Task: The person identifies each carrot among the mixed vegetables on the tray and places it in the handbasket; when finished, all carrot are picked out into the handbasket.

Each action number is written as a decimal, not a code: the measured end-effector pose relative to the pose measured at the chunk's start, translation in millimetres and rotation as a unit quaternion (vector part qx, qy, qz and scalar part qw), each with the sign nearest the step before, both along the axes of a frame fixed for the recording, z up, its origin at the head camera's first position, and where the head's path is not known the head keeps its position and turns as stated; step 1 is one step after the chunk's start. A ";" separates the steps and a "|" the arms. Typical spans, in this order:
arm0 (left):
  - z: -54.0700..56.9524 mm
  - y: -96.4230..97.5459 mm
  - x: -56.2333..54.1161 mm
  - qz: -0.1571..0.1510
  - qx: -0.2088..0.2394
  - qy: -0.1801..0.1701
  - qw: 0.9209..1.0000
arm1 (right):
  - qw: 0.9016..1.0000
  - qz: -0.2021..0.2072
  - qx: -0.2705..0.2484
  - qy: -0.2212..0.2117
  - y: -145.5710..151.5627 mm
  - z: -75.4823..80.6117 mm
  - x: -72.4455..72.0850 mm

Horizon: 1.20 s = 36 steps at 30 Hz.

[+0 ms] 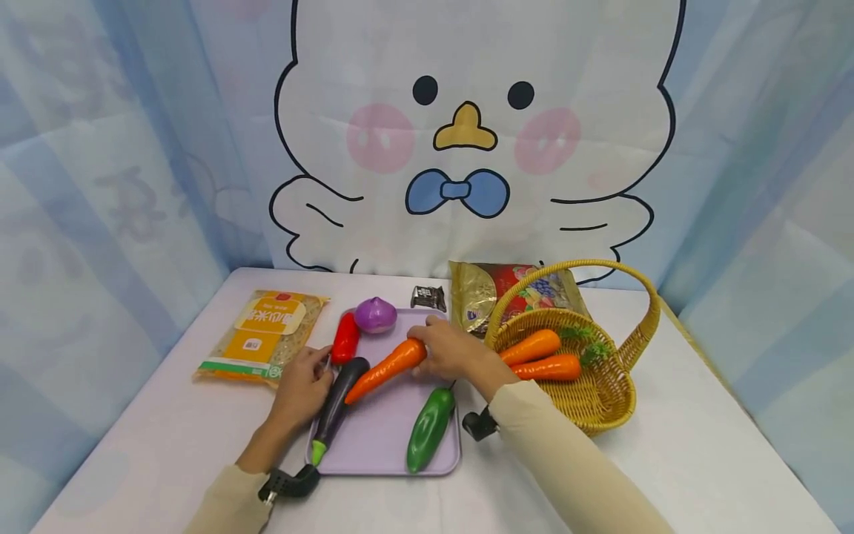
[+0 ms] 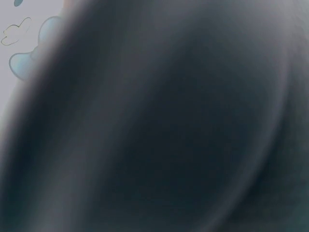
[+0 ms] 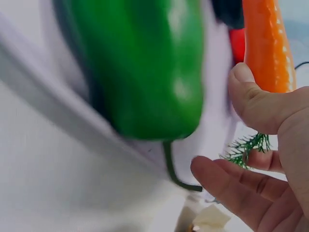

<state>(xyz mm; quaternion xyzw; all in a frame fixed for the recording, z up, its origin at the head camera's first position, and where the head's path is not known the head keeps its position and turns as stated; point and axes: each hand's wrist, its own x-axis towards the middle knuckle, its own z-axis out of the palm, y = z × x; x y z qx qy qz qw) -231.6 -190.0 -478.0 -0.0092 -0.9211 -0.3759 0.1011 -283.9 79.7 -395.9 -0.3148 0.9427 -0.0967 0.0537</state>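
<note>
My right hand point(image 1: 450, 348) grips the top end of an orange carrot point(image 1: 390, 368) above the tray, its tip pointing left toward the eggplant. In the right wrist view the thumb presses the carrot point(image 3: 268, 48), with green leaves point(image 3: 244, 150) by the fingers. At the left rim of the lilac tray point(image 1: 380, 452), my left hand point(image 1: 303, 389) lies with bent fingers beside the dark eggplant point(image 1: 339, 404); whether it grips the rim is unclear. A blurred dark shape fills most of the left wrist view. Also on the tray are a red pepper point(image 1: 345, 339), purple onion point(image 1: 376, 315) and green pepper point(image 1: 430, 430).
Right of the tray stands a yellow wicker basket point(image 1: 600, 404) with a tall handle, holding two carrots point(image 1: 548, 368). Behind are a red-gold packet point(image 1: 480, 293) and a small dark wrapped packet point(image 1: 428, 297). A bag of grain point(image 1: 263, 334) lies at left.
</note>
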 end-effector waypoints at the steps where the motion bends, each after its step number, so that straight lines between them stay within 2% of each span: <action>1: 0.0 0.0 -0.1 0.001 0.000 -0.001 1.000 | 1.000 0.001 -0.005 0.004 0.4 2.0 1.9; 9: 0.1 1.2 -1.4 0.002 -0.001 -0.006 1.000 | 0.999 0.001 -0.039 0.029 4.0 23.0 26.6; 21: 1.6 1.9 -2.1 0.000 -0.001 -0.004 1.000 | 0.994 -0.055 -0.072 0.060 31.4 55.5 63.0; 28: 2.5 1.7 -1.2 0.000 -0.001 -0.009 1.000 | 0.985 -0.078 -0.116 0.104 59.7 57.3 77.1; 36: 1.7 1.0 0.1 0.004 0.000 -0.011 1.000 | 0.977 -0.107 -0.148 0.110 81.6 54.9 90.0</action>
